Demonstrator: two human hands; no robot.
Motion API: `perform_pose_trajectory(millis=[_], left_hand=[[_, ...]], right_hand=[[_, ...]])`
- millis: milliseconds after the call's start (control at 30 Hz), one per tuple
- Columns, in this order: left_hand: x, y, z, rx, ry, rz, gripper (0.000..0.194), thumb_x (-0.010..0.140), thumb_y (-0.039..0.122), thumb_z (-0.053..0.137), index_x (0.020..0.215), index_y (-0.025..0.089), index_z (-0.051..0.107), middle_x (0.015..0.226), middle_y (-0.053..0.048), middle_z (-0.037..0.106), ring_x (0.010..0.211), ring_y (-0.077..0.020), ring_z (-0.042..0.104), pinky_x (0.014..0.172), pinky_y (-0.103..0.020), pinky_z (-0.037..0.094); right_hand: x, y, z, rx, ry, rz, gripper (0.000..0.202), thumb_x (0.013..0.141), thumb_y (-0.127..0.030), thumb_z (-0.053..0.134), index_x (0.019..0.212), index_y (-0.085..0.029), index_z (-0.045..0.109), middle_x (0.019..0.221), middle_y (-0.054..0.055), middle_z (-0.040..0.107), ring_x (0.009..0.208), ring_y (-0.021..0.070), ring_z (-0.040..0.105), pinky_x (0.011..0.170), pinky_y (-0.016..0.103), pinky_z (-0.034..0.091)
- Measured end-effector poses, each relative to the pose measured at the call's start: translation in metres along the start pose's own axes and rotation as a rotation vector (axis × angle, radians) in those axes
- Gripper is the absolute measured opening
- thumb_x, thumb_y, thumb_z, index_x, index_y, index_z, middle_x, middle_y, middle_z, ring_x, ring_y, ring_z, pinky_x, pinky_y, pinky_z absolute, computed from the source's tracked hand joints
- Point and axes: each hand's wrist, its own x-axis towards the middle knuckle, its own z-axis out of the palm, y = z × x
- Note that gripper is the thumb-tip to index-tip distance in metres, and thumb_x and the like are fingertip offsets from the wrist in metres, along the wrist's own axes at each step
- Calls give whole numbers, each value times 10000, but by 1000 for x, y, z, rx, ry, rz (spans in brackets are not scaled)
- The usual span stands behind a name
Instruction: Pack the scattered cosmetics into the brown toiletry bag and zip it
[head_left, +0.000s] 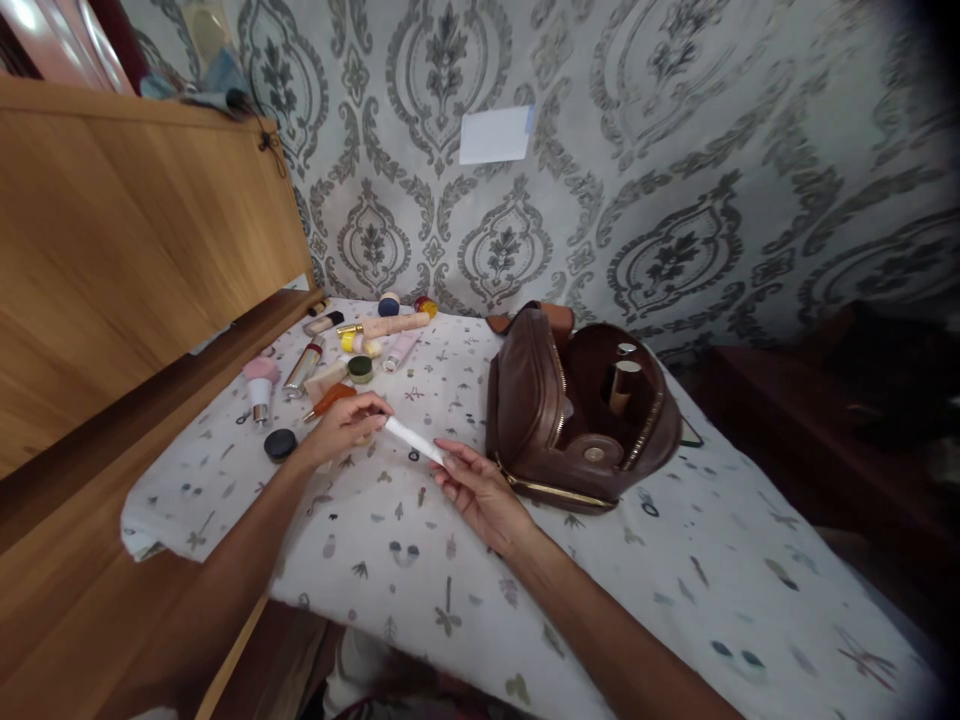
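1. A person's left hand (343, 428), knuckles up, pinches one end of a slim white stick-shaped item (413, 439).
2. The right hand (484, 495), fingers curled, grasps the other, forearm crossing the white printed tablecloth's (397, 600) near edge.
3. The item slants between near and far edges, left of an open brown leather bag (521, 400).

white stick (412, 439) partly hidden by fingers (469, 460)

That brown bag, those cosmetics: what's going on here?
Someone's left hand and right hand hold a slim white item by its ends, above a patterned cloth. What the item is, I can't tell. To the right, the brown bag gapes open with a shiny cylinder inside. A pink tube and other cosmetics lie left.
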Motion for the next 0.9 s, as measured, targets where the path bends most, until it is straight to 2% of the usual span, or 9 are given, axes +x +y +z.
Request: perform_pose_trajectory(millis=[100,233,467,700,900], left_hand=[[1,0,1,-72,-14,-30,311,853,435,670,966,146,652,676,30,516,516,-71,417,464,-185,315],[2,2,2,-126,-2,-24,327,839,447,684,950,143,640,663,29,523,490,-63,422,438,-182,311],[3,3,1,-131,24,-29,332,836,462,679,909,140,639,623,36,510,484,-64,423,427,-179,310],[1,0,1,-154,41,-1,293,847,421,687,932,143,655,614,33,522,500,-71,435,447,-181,325],[1,-1,-1,-166,48,-6,287,843,394,702,979,147,649,692,14,587,542,-72,491,485,-178,365]], right_hand=[[0,1,1,-1,9,-9,408,643,-192,884,1011,-146,717,768,14,695,629,73,636,550,150,474],[0,1,1,-6,16,-17,362,612,-171,889,935,-158,727,766,-6,674,642,74,630,543,155,456],[0,2,1,-8,0,-27,344,610,-145,875,919,-169,725,800,-5,671,684,87,630,551,168,440],[-2,0,4,2,-8,-28,356,607,-177,887,924,-178,727,804,2,678,701,95,636,548,168,444],[-2,1,4,16,11,-31,348,603,-233,902,894,-161,726,807,16,692,709,100,646,552,169,454]])
